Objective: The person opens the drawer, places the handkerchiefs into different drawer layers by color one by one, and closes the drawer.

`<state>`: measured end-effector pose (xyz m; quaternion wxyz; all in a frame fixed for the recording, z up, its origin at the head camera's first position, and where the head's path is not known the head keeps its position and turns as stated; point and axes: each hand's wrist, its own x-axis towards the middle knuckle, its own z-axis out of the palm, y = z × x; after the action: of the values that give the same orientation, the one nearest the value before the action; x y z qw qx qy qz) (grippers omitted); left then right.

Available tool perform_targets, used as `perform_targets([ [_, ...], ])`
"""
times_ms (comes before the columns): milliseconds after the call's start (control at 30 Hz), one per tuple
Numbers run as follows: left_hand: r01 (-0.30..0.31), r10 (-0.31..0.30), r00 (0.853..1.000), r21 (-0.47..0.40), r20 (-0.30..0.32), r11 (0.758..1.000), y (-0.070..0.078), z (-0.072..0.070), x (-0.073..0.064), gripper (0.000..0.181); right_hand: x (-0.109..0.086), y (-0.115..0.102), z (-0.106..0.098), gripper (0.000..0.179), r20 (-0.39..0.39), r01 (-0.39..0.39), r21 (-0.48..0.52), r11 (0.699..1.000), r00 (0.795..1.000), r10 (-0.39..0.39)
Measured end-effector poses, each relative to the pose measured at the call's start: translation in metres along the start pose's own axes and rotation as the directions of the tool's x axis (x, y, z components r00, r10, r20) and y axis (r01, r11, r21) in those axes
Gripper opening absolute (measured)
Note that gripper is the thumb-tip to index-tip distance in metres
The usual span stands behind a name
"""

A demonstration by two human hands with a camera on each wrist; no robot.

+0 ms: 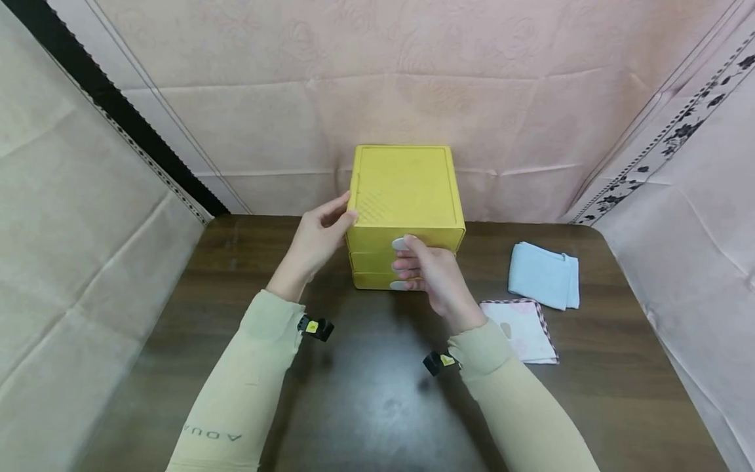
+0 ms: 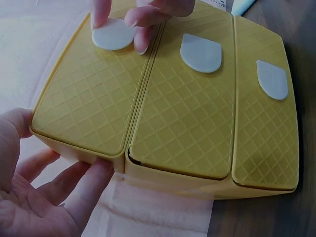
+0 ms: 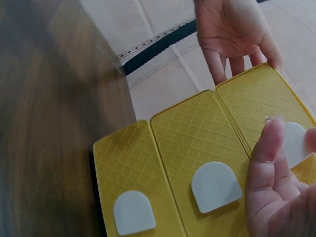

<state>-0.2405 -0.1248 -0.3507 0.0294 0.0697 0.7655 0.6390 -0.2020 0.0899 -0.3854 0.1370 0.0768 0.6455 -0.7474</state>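
Hands are seen at a small yellow drawer unit (image 1: 404,196) that stands on a dark wooden worktop (image 1: 366,393), toward its far edge and close to a pink cloth backdrop (image 1: 413,85). The unit has three drawers stacked one above another, each with a diamond-patterned front and a pale, rounded tab handle. The left hand (image 1: 315,239) is laid against the left side of the unit near the top, with the fingers straight and spread against the plastic and nothing gripped; in the left wrist view the thumb is seen at the top corner and the fingertips (image 2: 91,180) along the side edge. The right hand (image 1: 427,272) is placed at the front of the unit, its fingers curled at the top drawer's handle (image 2: 112,34), which is touched by the fingertips; whether the tab is truly pinched cannot be told. The middle drawer's handle (image 3: 216,186) and the bottom drawer's handle (image 3: 133,213) are left untouched. All three drawers are seen pushed in. To the right of the unit, well apart from it, a folded light blue cloth (image 1: 545,274) is laid on the worktop, and just in front of that cloth lies a folded white cloth with a pink checked border (image 1: 525,331). Pale long sleeves are worn on both arms, with a small black device clipped at each wrist.
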Motion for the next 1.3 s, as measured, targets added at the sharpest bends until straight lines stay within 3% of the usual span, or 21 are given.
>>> perform_targets([
  [167,-0.010,0.010,1.000,-0.008,0.012,1.000,0.013,0.000,-0.006,0.050,0.000,0.010,-0.003,0.060,0.033,0.093,-0.039,0.995,0.995,-0.091],
  [300,-0.079,0.079,0.997,0.021,0.006,0.997,0.018,0.000,-0.008,0.051,-0.003,0.030,-0.004,0.055,0.042,0.154,-0.090,0.984,0.988,-0.151],
  [467,-0.139,0.141,0.989,0.067,-0.036,0.988,0.015,-0.002,-0.008,0.047,-0.002,0.050,-0.004,0.056,0.008,0.114,-0.099,0.989,0.993,-0.114],
  [733,-0.110,0.109,0.994,0.120,0.008,0.987,0.004,-0.007,-0.002,0.047,0.008,0.058,-0.009,0.060,-0.004,-0.016,-0.065,0.998,1.000,0.016],
  [933,-0.105,0.100,0.994,0.152,0.039,0.983,0.014,-0.005,-0.007,0.051,0.016,0.058,-0.010,0.062,-0.023,-0.048,-0.035,0.998,0.999,0.047],
  [1100,-0.096,0.091,0.994,0.087,0.061,0.991,0.013,-0.003,-0.006,0.050,0.017,0.056,-0.011,0.057,-0.019,-0.079,-0.006,0.997,0.997,0.079],
  [1300,-0.090,0.088,0.995,0.028,0.045,0.996,0.000,-0.005,-0.001,0.049,0.013,0.055,-0.009,0.053,-0.025,-0.067,0.011,0.998,0.997,0.067],
])
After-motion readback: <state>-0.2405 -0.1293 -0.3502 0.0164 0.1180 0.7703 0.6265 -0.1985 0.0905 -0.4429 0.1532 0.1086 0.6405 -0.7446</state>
